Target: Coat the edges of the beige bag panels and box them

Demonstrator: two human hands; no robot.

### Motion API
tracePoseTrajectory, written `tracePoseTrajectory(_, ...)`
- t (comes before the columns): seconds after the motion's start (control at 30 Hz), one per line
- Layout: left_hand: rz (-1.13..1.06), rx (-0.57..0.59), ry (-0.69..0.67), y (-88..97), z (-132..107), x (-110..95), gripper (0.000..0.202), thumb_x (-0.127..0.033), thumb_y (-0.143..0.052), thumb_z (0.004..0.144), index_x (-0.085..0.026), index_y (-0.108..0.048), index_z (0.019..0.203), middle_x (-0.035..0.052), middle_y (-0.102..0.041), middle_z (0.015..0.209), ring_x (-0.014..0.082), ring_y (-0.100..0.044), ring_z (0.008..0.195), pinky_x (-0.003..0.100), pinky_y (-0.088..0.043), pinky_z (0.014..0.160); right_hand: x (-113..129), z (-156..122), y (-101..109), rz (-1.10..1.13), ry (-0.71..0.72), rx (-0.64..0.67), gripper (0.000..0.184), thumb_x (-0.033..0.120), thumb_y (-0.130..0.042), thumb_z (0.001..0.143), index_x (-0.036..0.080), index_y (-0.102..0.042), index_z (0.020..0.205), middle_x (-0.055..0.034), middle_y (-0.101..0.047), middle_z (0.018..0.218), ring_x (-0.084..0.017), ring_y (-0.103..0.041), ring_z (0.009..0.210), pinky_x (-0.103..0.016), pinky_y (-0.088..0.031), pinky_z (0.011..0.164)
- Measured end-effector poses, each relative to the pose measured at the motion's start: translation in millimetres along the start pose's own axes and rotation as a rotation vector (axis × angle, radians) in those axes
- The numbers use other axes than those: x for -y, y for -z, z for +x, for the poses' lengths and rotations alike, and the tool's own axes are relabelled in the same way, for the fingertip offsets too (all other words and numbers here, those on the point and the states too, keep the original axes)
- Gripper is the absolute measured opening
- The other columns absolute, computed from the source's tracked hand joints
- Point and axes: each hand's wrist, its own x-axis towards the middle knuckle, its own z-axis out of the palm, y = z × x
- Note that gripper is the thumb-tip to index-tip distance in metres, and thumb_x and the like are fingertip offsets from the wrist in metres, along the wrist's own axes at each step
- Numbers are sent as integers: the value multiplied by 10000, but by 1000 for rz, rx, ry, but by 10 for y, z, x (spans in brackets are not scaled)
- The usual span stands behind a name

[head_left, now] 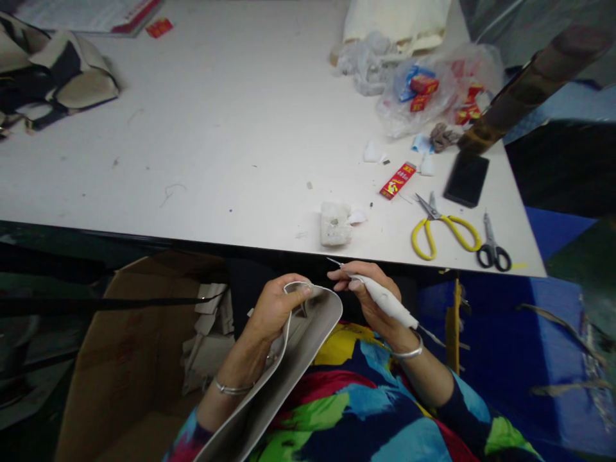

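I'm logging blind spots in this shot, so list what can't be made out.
All in the head view:
Pale piece in the left hand: lower end cut off by the bottom edge.
White tool in the right hand: tip too fine to make out in detail.
Small red box: fine lettering too small and blurred to read.
Clear plastic bag: wrinkled plastic obscures some contents.
Printed sheet: cut off by the top edge.

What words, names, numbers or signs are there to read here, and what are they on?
No text is sharp enough to quote.
Red packet near the yellow-handled scissors: yellow markings, too small and blurred.
Small red boxes in the clear bag: yellow markings, too blurred.
Red-orange piece at top left: marks too blurred.
Printed sheet beside it: print too blurred.
Cardboard box: faint reddish marks, unreadable.
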Motion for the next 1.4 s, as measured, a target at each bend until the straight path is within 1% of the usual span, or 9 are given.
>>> tracePoseTrajectory(0.2, -15, -61, 1, -15, 1, 58, 338, -361, -904, 620, -142, -747, 824, 38, -718, 739, 164, -630, 649, 272, -498, 630, -57, -6, -71, -83, -18, 19, 141, 378, -678, 1041, 275, -723, 1126, -12, -796, 1034, -159, -778, 865, -276, -638, 808)
tracePoseTrajectory(0.33, -67, -176, 1, 62, -59, -76, 372, -360, -909, 600, -141, -736, 846, 29, -714, 718, 163, -630, 623, 272, -502, 609, 43, -14, -108, -177, 16, -16, 126, 362, -676, 1041, 260, -721, 1098, -24, -795, 1027, -171, -771, 901, -287, -621, 828)
tracePoseTrajectory(0.43, -126, -323, -68, 252, -145, -345, 367, -365, -888, 600, -148, -730, 851, 23, -707, 702, 163, -620, 600, 272, -498, 584, 153, 3, -112, -213, 39, -45, 114, 356, -679, 1040, 256, -721, 1075, -34, -804, 1020, -181, -772, 903, -306, -618, 840)
tracePoseTrajectory(0.63, -84, -746, -400, 852, -386, -772, 315, -291, -822, 654, -111, -739, 899, 26, -715, 759, 155, -623, 659, 262, -512, 607, 317, 96, -190, -190, 105, -70, 115, 357, -709, 1020, 250, -703, 1062, -43, -809, 1002, -186, -769, 857, -316, -627, 815)
tracePoseTrajectory(0.77, -77, -1036, -570, 1137, -501, -665, 280, -252, -805, 640, -105, -719, 862, -7, -679, 734, 128, -601, 659, 241, -491, 612, 268, 92, -296, -172, 130, 40, 106, 328, -720, 1013, 260, -698, 1091, -35, -793, 1038, -173, -757, 890, -285, -597, 810)
tracePoseTrajectory(0.87, -72, -1126, -610, 1200, -542, -476, 286, -287, -831, 623, -134, -738, 846, -8, -681, 756, 136, -603, 676, 250, -492, 614, 168, 77, -352, -201, 147, 116, 116, 334, -699, 1024, 250, -704, 1104, -33, -775, 1034, -156, -729, 868, -259, -560, 772)
tracePoseTrajectory(1.0, -99, -1179, -592, 1185, -551, -280, 295, -321, -832, 613, -150, -741, 836, -5, -694, 784, 146, -620, 707, 264, -509, 661, 74, 106, -387, -251, 173, 137, 127, 309, -660, 1044, 228, -697, 1135, -31, -754, 1029, -133, -704, 829, -242, -538, 779)
tracePoseTrajectory(1.17, -110, -1244, -618, 1148, -561, -246, 301, -340, -815, 603, -147, -734, 820, 2, -694, 789, 161, -622, 728, 268, -502, 649, 78, 200, -466, -353, 203, 182, 180, 326, -646, 1047, 224, -675, 1192, -60, -756, 1076, -171, -720, 873, -269, -546, 798)
tracePoseTrajectory(1.4, -178, -1207, -590, 1145, -622, -152, 333, -340, -845, 603, -133, -739, 841, -4, -676, 756, 149, -612, 672, 270, -501, 650, 130, 410, -712, -658, 317, 374, 195, 276, -604, 1063, 243, -619, 1255, -67, -749, 1114, -205, -718, 981, -298, -517, 835)
